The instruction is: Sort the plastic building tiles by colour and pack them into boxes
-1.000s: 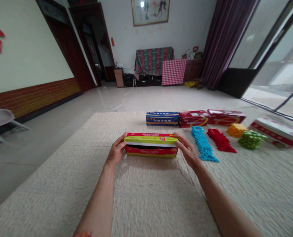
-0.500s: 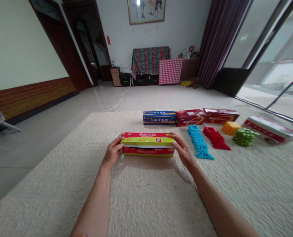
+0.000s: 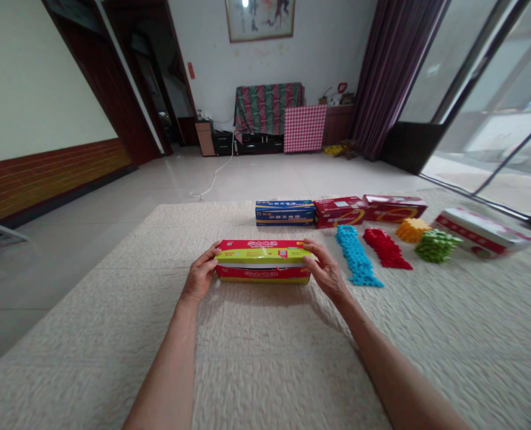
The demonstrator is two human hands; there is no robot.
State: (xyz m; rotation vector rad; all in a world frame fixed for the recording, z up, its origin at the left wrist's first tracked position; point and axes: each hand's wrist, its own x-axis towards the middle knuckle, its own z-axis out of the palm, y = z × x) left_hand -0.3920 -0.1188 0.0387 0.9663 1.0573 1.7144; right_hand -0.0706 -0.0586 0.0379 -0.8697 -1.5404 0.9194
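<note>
At frame centre, my left hand (image 3: 199, 278) and right hand (image 3: 328, 276) pinch the ends of the red-and-lime battery carton's (image 3: 263, 274) lid (image 3: 261, 255) — apparently mid-closing, so the gap calls for even downward pressure.

Red-and-lime box (image 3: 263, 260): long, lying crosswise on pale quilted cover (image 3: 247, 358), lid (image 3: 254, 254) slightly gaping.

soft daylight from glass door (image 3: 435, 74) at right, dim doorway (image 3: 151, 77) left, glare on framed picture (image 3: 260, 22), stretched edges
</note>
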